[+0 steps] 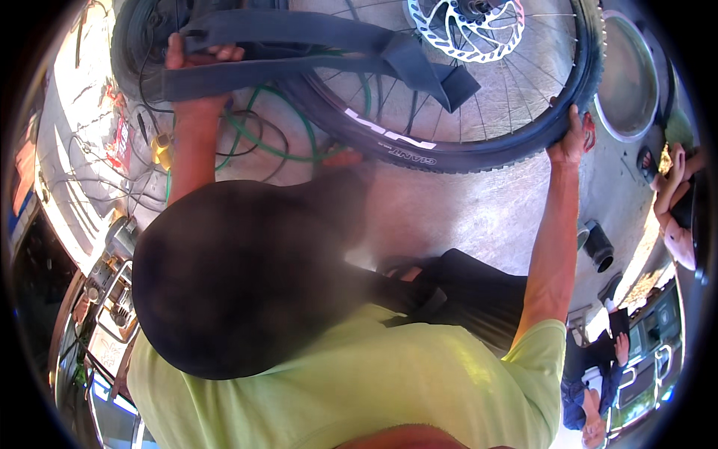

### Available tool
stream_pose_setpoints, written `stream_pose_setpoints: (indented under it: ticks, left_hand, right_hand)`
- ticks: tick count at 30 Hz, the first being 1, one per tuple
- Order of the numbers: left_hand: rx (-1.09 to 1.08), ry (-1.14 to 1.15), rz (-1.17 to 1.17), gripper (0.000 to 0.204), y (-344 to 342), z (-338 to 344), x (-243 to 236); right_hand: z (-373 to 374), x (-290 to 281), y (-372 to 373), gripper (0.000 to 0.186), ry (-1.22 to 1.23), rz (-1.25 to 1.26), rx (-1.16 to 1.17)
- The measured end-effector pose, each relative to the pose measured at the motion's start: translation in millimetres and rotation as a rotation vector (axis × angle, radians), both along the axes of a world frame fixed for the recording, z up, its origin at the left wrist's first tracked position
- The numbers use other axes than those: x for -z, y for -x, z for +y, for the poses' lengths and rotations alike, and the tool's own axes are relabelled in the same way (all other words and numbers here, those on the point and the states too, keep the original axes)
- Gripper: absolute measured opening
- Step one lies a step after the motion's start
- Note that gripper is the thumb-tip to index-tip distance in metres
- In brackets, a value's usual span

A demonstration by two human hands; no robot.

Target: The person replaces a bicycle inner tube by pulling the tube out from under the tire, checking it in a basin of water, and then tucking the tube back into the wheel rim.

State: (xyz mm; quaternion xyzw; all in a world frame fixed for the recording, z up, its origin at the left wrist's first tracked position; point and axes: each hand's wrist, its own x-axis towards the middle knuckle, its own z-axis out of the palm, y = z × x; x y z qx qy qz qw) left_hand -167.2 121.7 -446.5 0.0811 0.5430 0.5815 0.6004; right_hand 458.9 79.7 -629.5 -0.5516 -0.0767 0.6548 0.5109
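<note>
A black bicycle wheel (449,153) with a knobby tyre, spokes and a silver brake disc (465,26) stands on the concrete floor ahead of me. My right hand (570,138) grips the tyre's outer edge at its right side. My left hand (196,58) is closed on a flat grey inner tube (314,34), which runs across the wheel to a folded end (449,78) near the hub. A dark blurred head and a light green shirt (359,382) fill the lower middle and hide the floor below the wheel.
Green and black hoses (258,138) lie coiled on the floor under the left arm, near a yellow fitting (161,150). A round metal basin (628,75) sits at the upper right, a black tube piece (598,247) right. Other people's limbs (673,202) show at the right edge. Tools crowd the left.
</note>
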Motion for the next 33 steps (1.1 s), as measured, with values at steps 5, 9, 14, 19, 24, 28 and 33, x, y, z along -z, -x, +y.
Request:
stream_pose_setpoints:
  ticks: [5,9,14,19,24,28,33]
  left_hand:
    - [0.346,-0.288,-0.449,0.055,10,22,-23]
    - [0.511,-0.343,-0.488,0.035,-21,19,-36]
    - [0.527,-0.159,-0.291,0.059,-28,-14,-2]
    - [0.939,-0.303,-0.286,0.059,-91,-18,-12]
    - [1.002,-0.147,-0.046,0.048,-133,-46,-13]
    - [1.067,-0.092,-0.081,0.040,-144,-57,5]
    - [1.095,-0.243,-0.086,0.039,-168,-47,-14]
  right_hand:
    - [5,-5,0,0.036,-0.039,0.018,-0.029]
    - [10,-10,9,0.041,0.002,-0.069,-0.017]
    - [17,-11,14,0.041,0.051,-0.217,-0.027]
    - [16,-13,31,0.059,0.004,-0.816,0.007]
    - [27,-104,100,0.050,-0.480,-0.838,-0.106]
    - [-27,-179,213,0.067,-0.730,-0.770,-0.789]
    - [-42,-203,213,0.053,-0.562,-0.887,-0.918]
